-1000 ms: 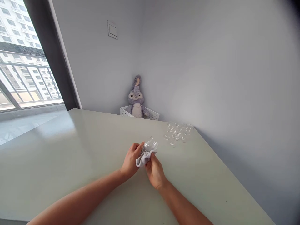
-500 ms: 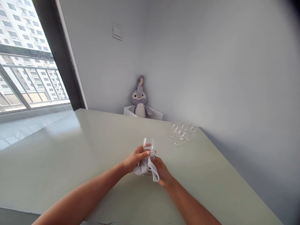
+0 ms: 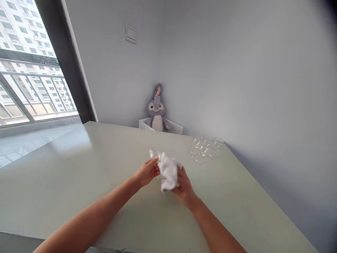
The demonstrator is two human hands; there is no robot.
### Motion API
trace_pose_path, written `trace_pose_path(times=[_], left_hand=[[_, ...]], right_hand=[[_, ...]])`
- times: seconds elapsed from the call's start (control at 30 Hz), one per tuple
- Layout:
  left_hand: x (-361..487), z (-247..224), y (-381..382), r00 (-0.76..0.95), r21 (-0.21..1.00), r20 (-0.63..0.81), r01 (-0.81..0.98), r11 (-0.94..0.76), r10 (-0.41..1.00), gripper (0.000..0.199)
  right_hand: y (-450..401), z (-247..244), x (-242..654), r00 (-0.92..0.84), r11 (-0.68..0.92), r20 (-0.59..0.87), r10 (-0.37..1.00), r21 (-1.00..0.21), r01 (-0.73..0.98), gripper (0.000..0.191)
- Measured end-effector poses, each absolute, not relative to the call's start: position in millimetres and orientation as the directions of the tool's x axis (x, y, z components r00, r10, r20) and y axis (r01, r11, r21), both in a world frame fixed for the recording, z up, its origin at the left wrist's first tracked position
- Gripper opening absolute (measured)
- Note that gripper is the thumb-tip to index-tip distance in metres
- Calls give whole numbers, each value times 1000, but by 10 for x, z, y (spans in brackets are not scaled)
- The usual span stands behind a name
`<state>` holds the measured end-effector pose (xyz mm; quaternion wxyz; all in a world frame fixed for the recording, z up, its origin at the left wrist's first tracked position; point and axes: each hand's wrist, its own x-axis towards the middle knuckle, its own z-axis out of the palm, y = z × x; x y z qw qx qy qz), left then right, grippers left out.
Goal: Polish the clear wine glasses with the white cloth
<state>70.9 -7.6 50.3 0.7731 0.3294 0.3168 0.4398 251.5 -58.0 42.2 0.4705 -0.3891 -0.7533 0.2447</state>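
Hands meet above a pale green, glossy tabletop (image 3: 79, 175), seen from the wearer's own head looking down along two bare forearms. The left hand (image 3: 146, 172) is closed in a pinch, thumb and fingers gripping a small clear stemmed glass (image 3: 154, 155), of which only a sliver shows just above the fingertips. The right hand (image 3: 184, 184) sits just beside the left, fingers closed around a crumpled white cloth (image 3: 168, 170) that is bunched over the rest of the glass and hides most of it; how the glass is turned under the cloth cannot be told. Both hands and what they hold are raised a little off the table. Beyond the right hand, farther away and to its right, a cluster of small clear stemmed glasses (image 3: 205, 149) stands on the table near its far edge, well apart from the hands. Straight beyond the hands, in the corner of the grey walls, a grey and white plush rabbit (image 3: 157, 110) sits in a white perforated basket (image 3: 175, 128). Far off past the left arm, a large window (image 3: 28, 70) shows pale apartment buildings.
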Motion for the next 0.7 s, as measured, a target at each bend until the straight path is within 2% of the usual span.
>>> trace_pose_path(times=[0.07, 0.1, 0.17, 0.23, 0.3, 0.4, 0.5, 0.6, 0.7], left_hand=[[758, 491, -134, 468, 765, -235, -452, 459, 852, 32], [785, 491, -167, 497, 753, -242, -446, 485, 833, 34], [838, 499, -227, 535, 730, -231, -457, 508, 813, 35], [882, 514, -264, 540, 691, -186, -522, 500, 821, 32], [916, 530, -280, 511, 639, -144, -606, 474, 847, 27], [950, 560, -293, 430, 579, -98, -708, 403, 897, 21], [958, 597, -316, 331, 637, -26, -722, 271, 943, 27], [946, 614, -326, 279, 763, 53, -630, 141, 959, 42], [925, 590, -305, 214, 863, 156, -505, -27, 964, 53]], right_hand=[[-665, 468, 2432, -388, 696, 579, 717, -574, 431, 15], [-694, 481, 2395, -394, 708, 589, 706, -562, 428, 17], [-713, 481, 2349, -320, 652, 568, 758, -676, 343, 16], [-687, 446, 2335, -191, 487, 457, 869, -857, 170, 10], [-640, 400, 2326, -72, 264, 269, 960, -962, -64, 15], [-591, 381, 2285, -47, 3, 24, 999, -916, -401, 27], [-608, 444, 2228, -193, -166, -70, 979, -825, -541, 29], [-645, 496, 2191, -303, -242, -72, 950, -783, -573, 28], [-650, 437, 2165, -311, -296, -135, 941, -776, -557, 30]])
